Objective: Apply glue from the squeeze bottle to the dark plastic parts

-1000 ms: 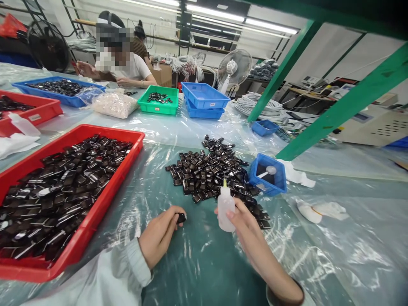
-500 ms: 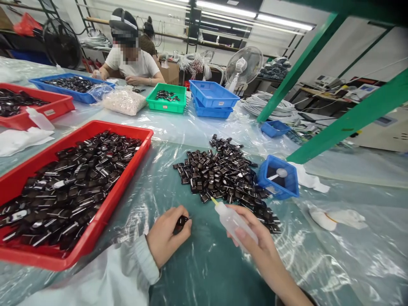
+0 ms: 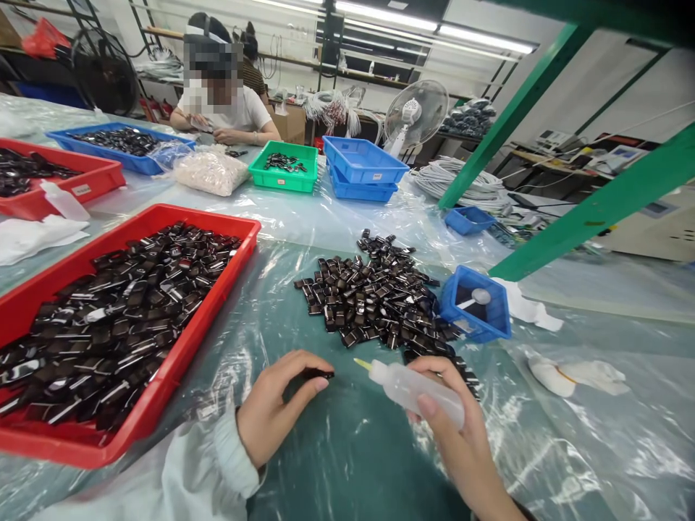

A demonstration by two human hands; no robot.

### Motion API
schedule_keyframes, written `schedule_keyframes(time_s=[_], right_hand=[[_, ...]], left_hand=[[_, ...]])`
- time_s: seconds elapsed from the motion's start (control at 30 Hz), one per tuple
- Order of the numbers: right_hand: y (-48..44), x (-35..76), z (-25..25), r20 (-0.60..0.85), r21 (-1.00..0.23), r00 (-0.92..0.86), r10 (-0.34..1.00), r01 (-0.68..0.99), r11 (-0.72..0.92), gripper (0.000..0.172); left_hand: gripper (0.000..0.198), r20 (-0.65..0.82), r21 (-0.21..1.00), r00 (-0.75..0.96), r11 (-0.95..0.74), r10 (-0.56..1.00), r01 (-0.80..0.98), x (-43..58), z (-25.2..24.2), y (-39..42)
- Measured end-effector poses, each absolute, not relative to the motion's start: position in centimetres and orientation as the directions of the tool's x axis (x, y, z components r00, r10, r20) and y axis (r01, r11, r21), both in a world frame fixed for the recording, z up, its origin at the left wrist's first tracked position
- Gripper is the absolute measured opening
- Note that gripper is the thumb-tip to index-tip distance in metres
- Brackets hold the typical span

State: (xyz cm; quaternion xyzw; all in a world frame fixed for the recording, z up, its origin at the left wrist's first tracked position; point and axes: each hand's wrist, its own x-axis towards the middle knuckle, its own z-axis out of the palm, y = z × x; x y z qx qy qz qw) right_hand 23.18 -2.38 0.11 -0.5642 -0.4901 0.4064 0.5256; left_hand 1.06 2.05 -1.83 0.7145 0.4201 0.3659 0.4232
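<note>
Between the thumb and fingers of my left hand (image 3: 279, 409) is a small black plastic piece (image 3: 320, 374), mostly hidden by the fingers. My right hand (image 3: 456, 427) is wrapped round a translucent squeeze bottle (image 3: 405, 387). The bottle lies tilted in the hand, its thin yellow nozzle (image 3: 363, 363) pointing left toward the black piece, a short gap away. Just beyond both hands spreads a pile of similar black pieces (image 3: 369, 297) on the plastic-covered table. To the left of my left hand stands a red tray (image 3: 239, 278) full of such pieces.
A small blue bin (image 3: 502, 315) holding a white spoon (image 3: 481, 296) stands right of the pile. Farther back are a green tray (image 3: 282, 183), stacked blue trays (image 3: 366, 170) and a bag of pale parts (image 3: 209, 174). A green post (image 3: 521, 250) rises at right. A co-worker sits across the table.
My right hand has drawn the bottle a little right and down, tilting it flatter. The fingers of my left hand have stretched out somewhat, and the black piece now sits nearer their tips.
</note>
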Motion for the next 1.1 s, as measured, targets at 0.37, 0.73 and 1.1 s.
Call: schedule_keyframes(time_s=[0.37,0.73,1.1], right_hand=[[-2.7,23.0,0.5,0.038,-0.982,0.210,0.977,0.189,-0.003,0.035],[-2.8,22.7,0.7,0.004,-0.975,0.146,0.989,0.221,-0.029,0.032],[-2.6,24.0,0.3,0.045,-0.957,0.038,0.998,0.287,0.032,0.032]], left_hand=[[0.017,0.207,0.927,0.349,-0.297,0.914,0.229,0.7,-1.3,1.6],[0.017,0.246,0.913,0.426,-0.356,0.871,0.200,0.8,-1.2,1.1],[0.017,0.310,0.886,0.459,-0.428,0.833,0.179,1.0,-1.2,0.4]])
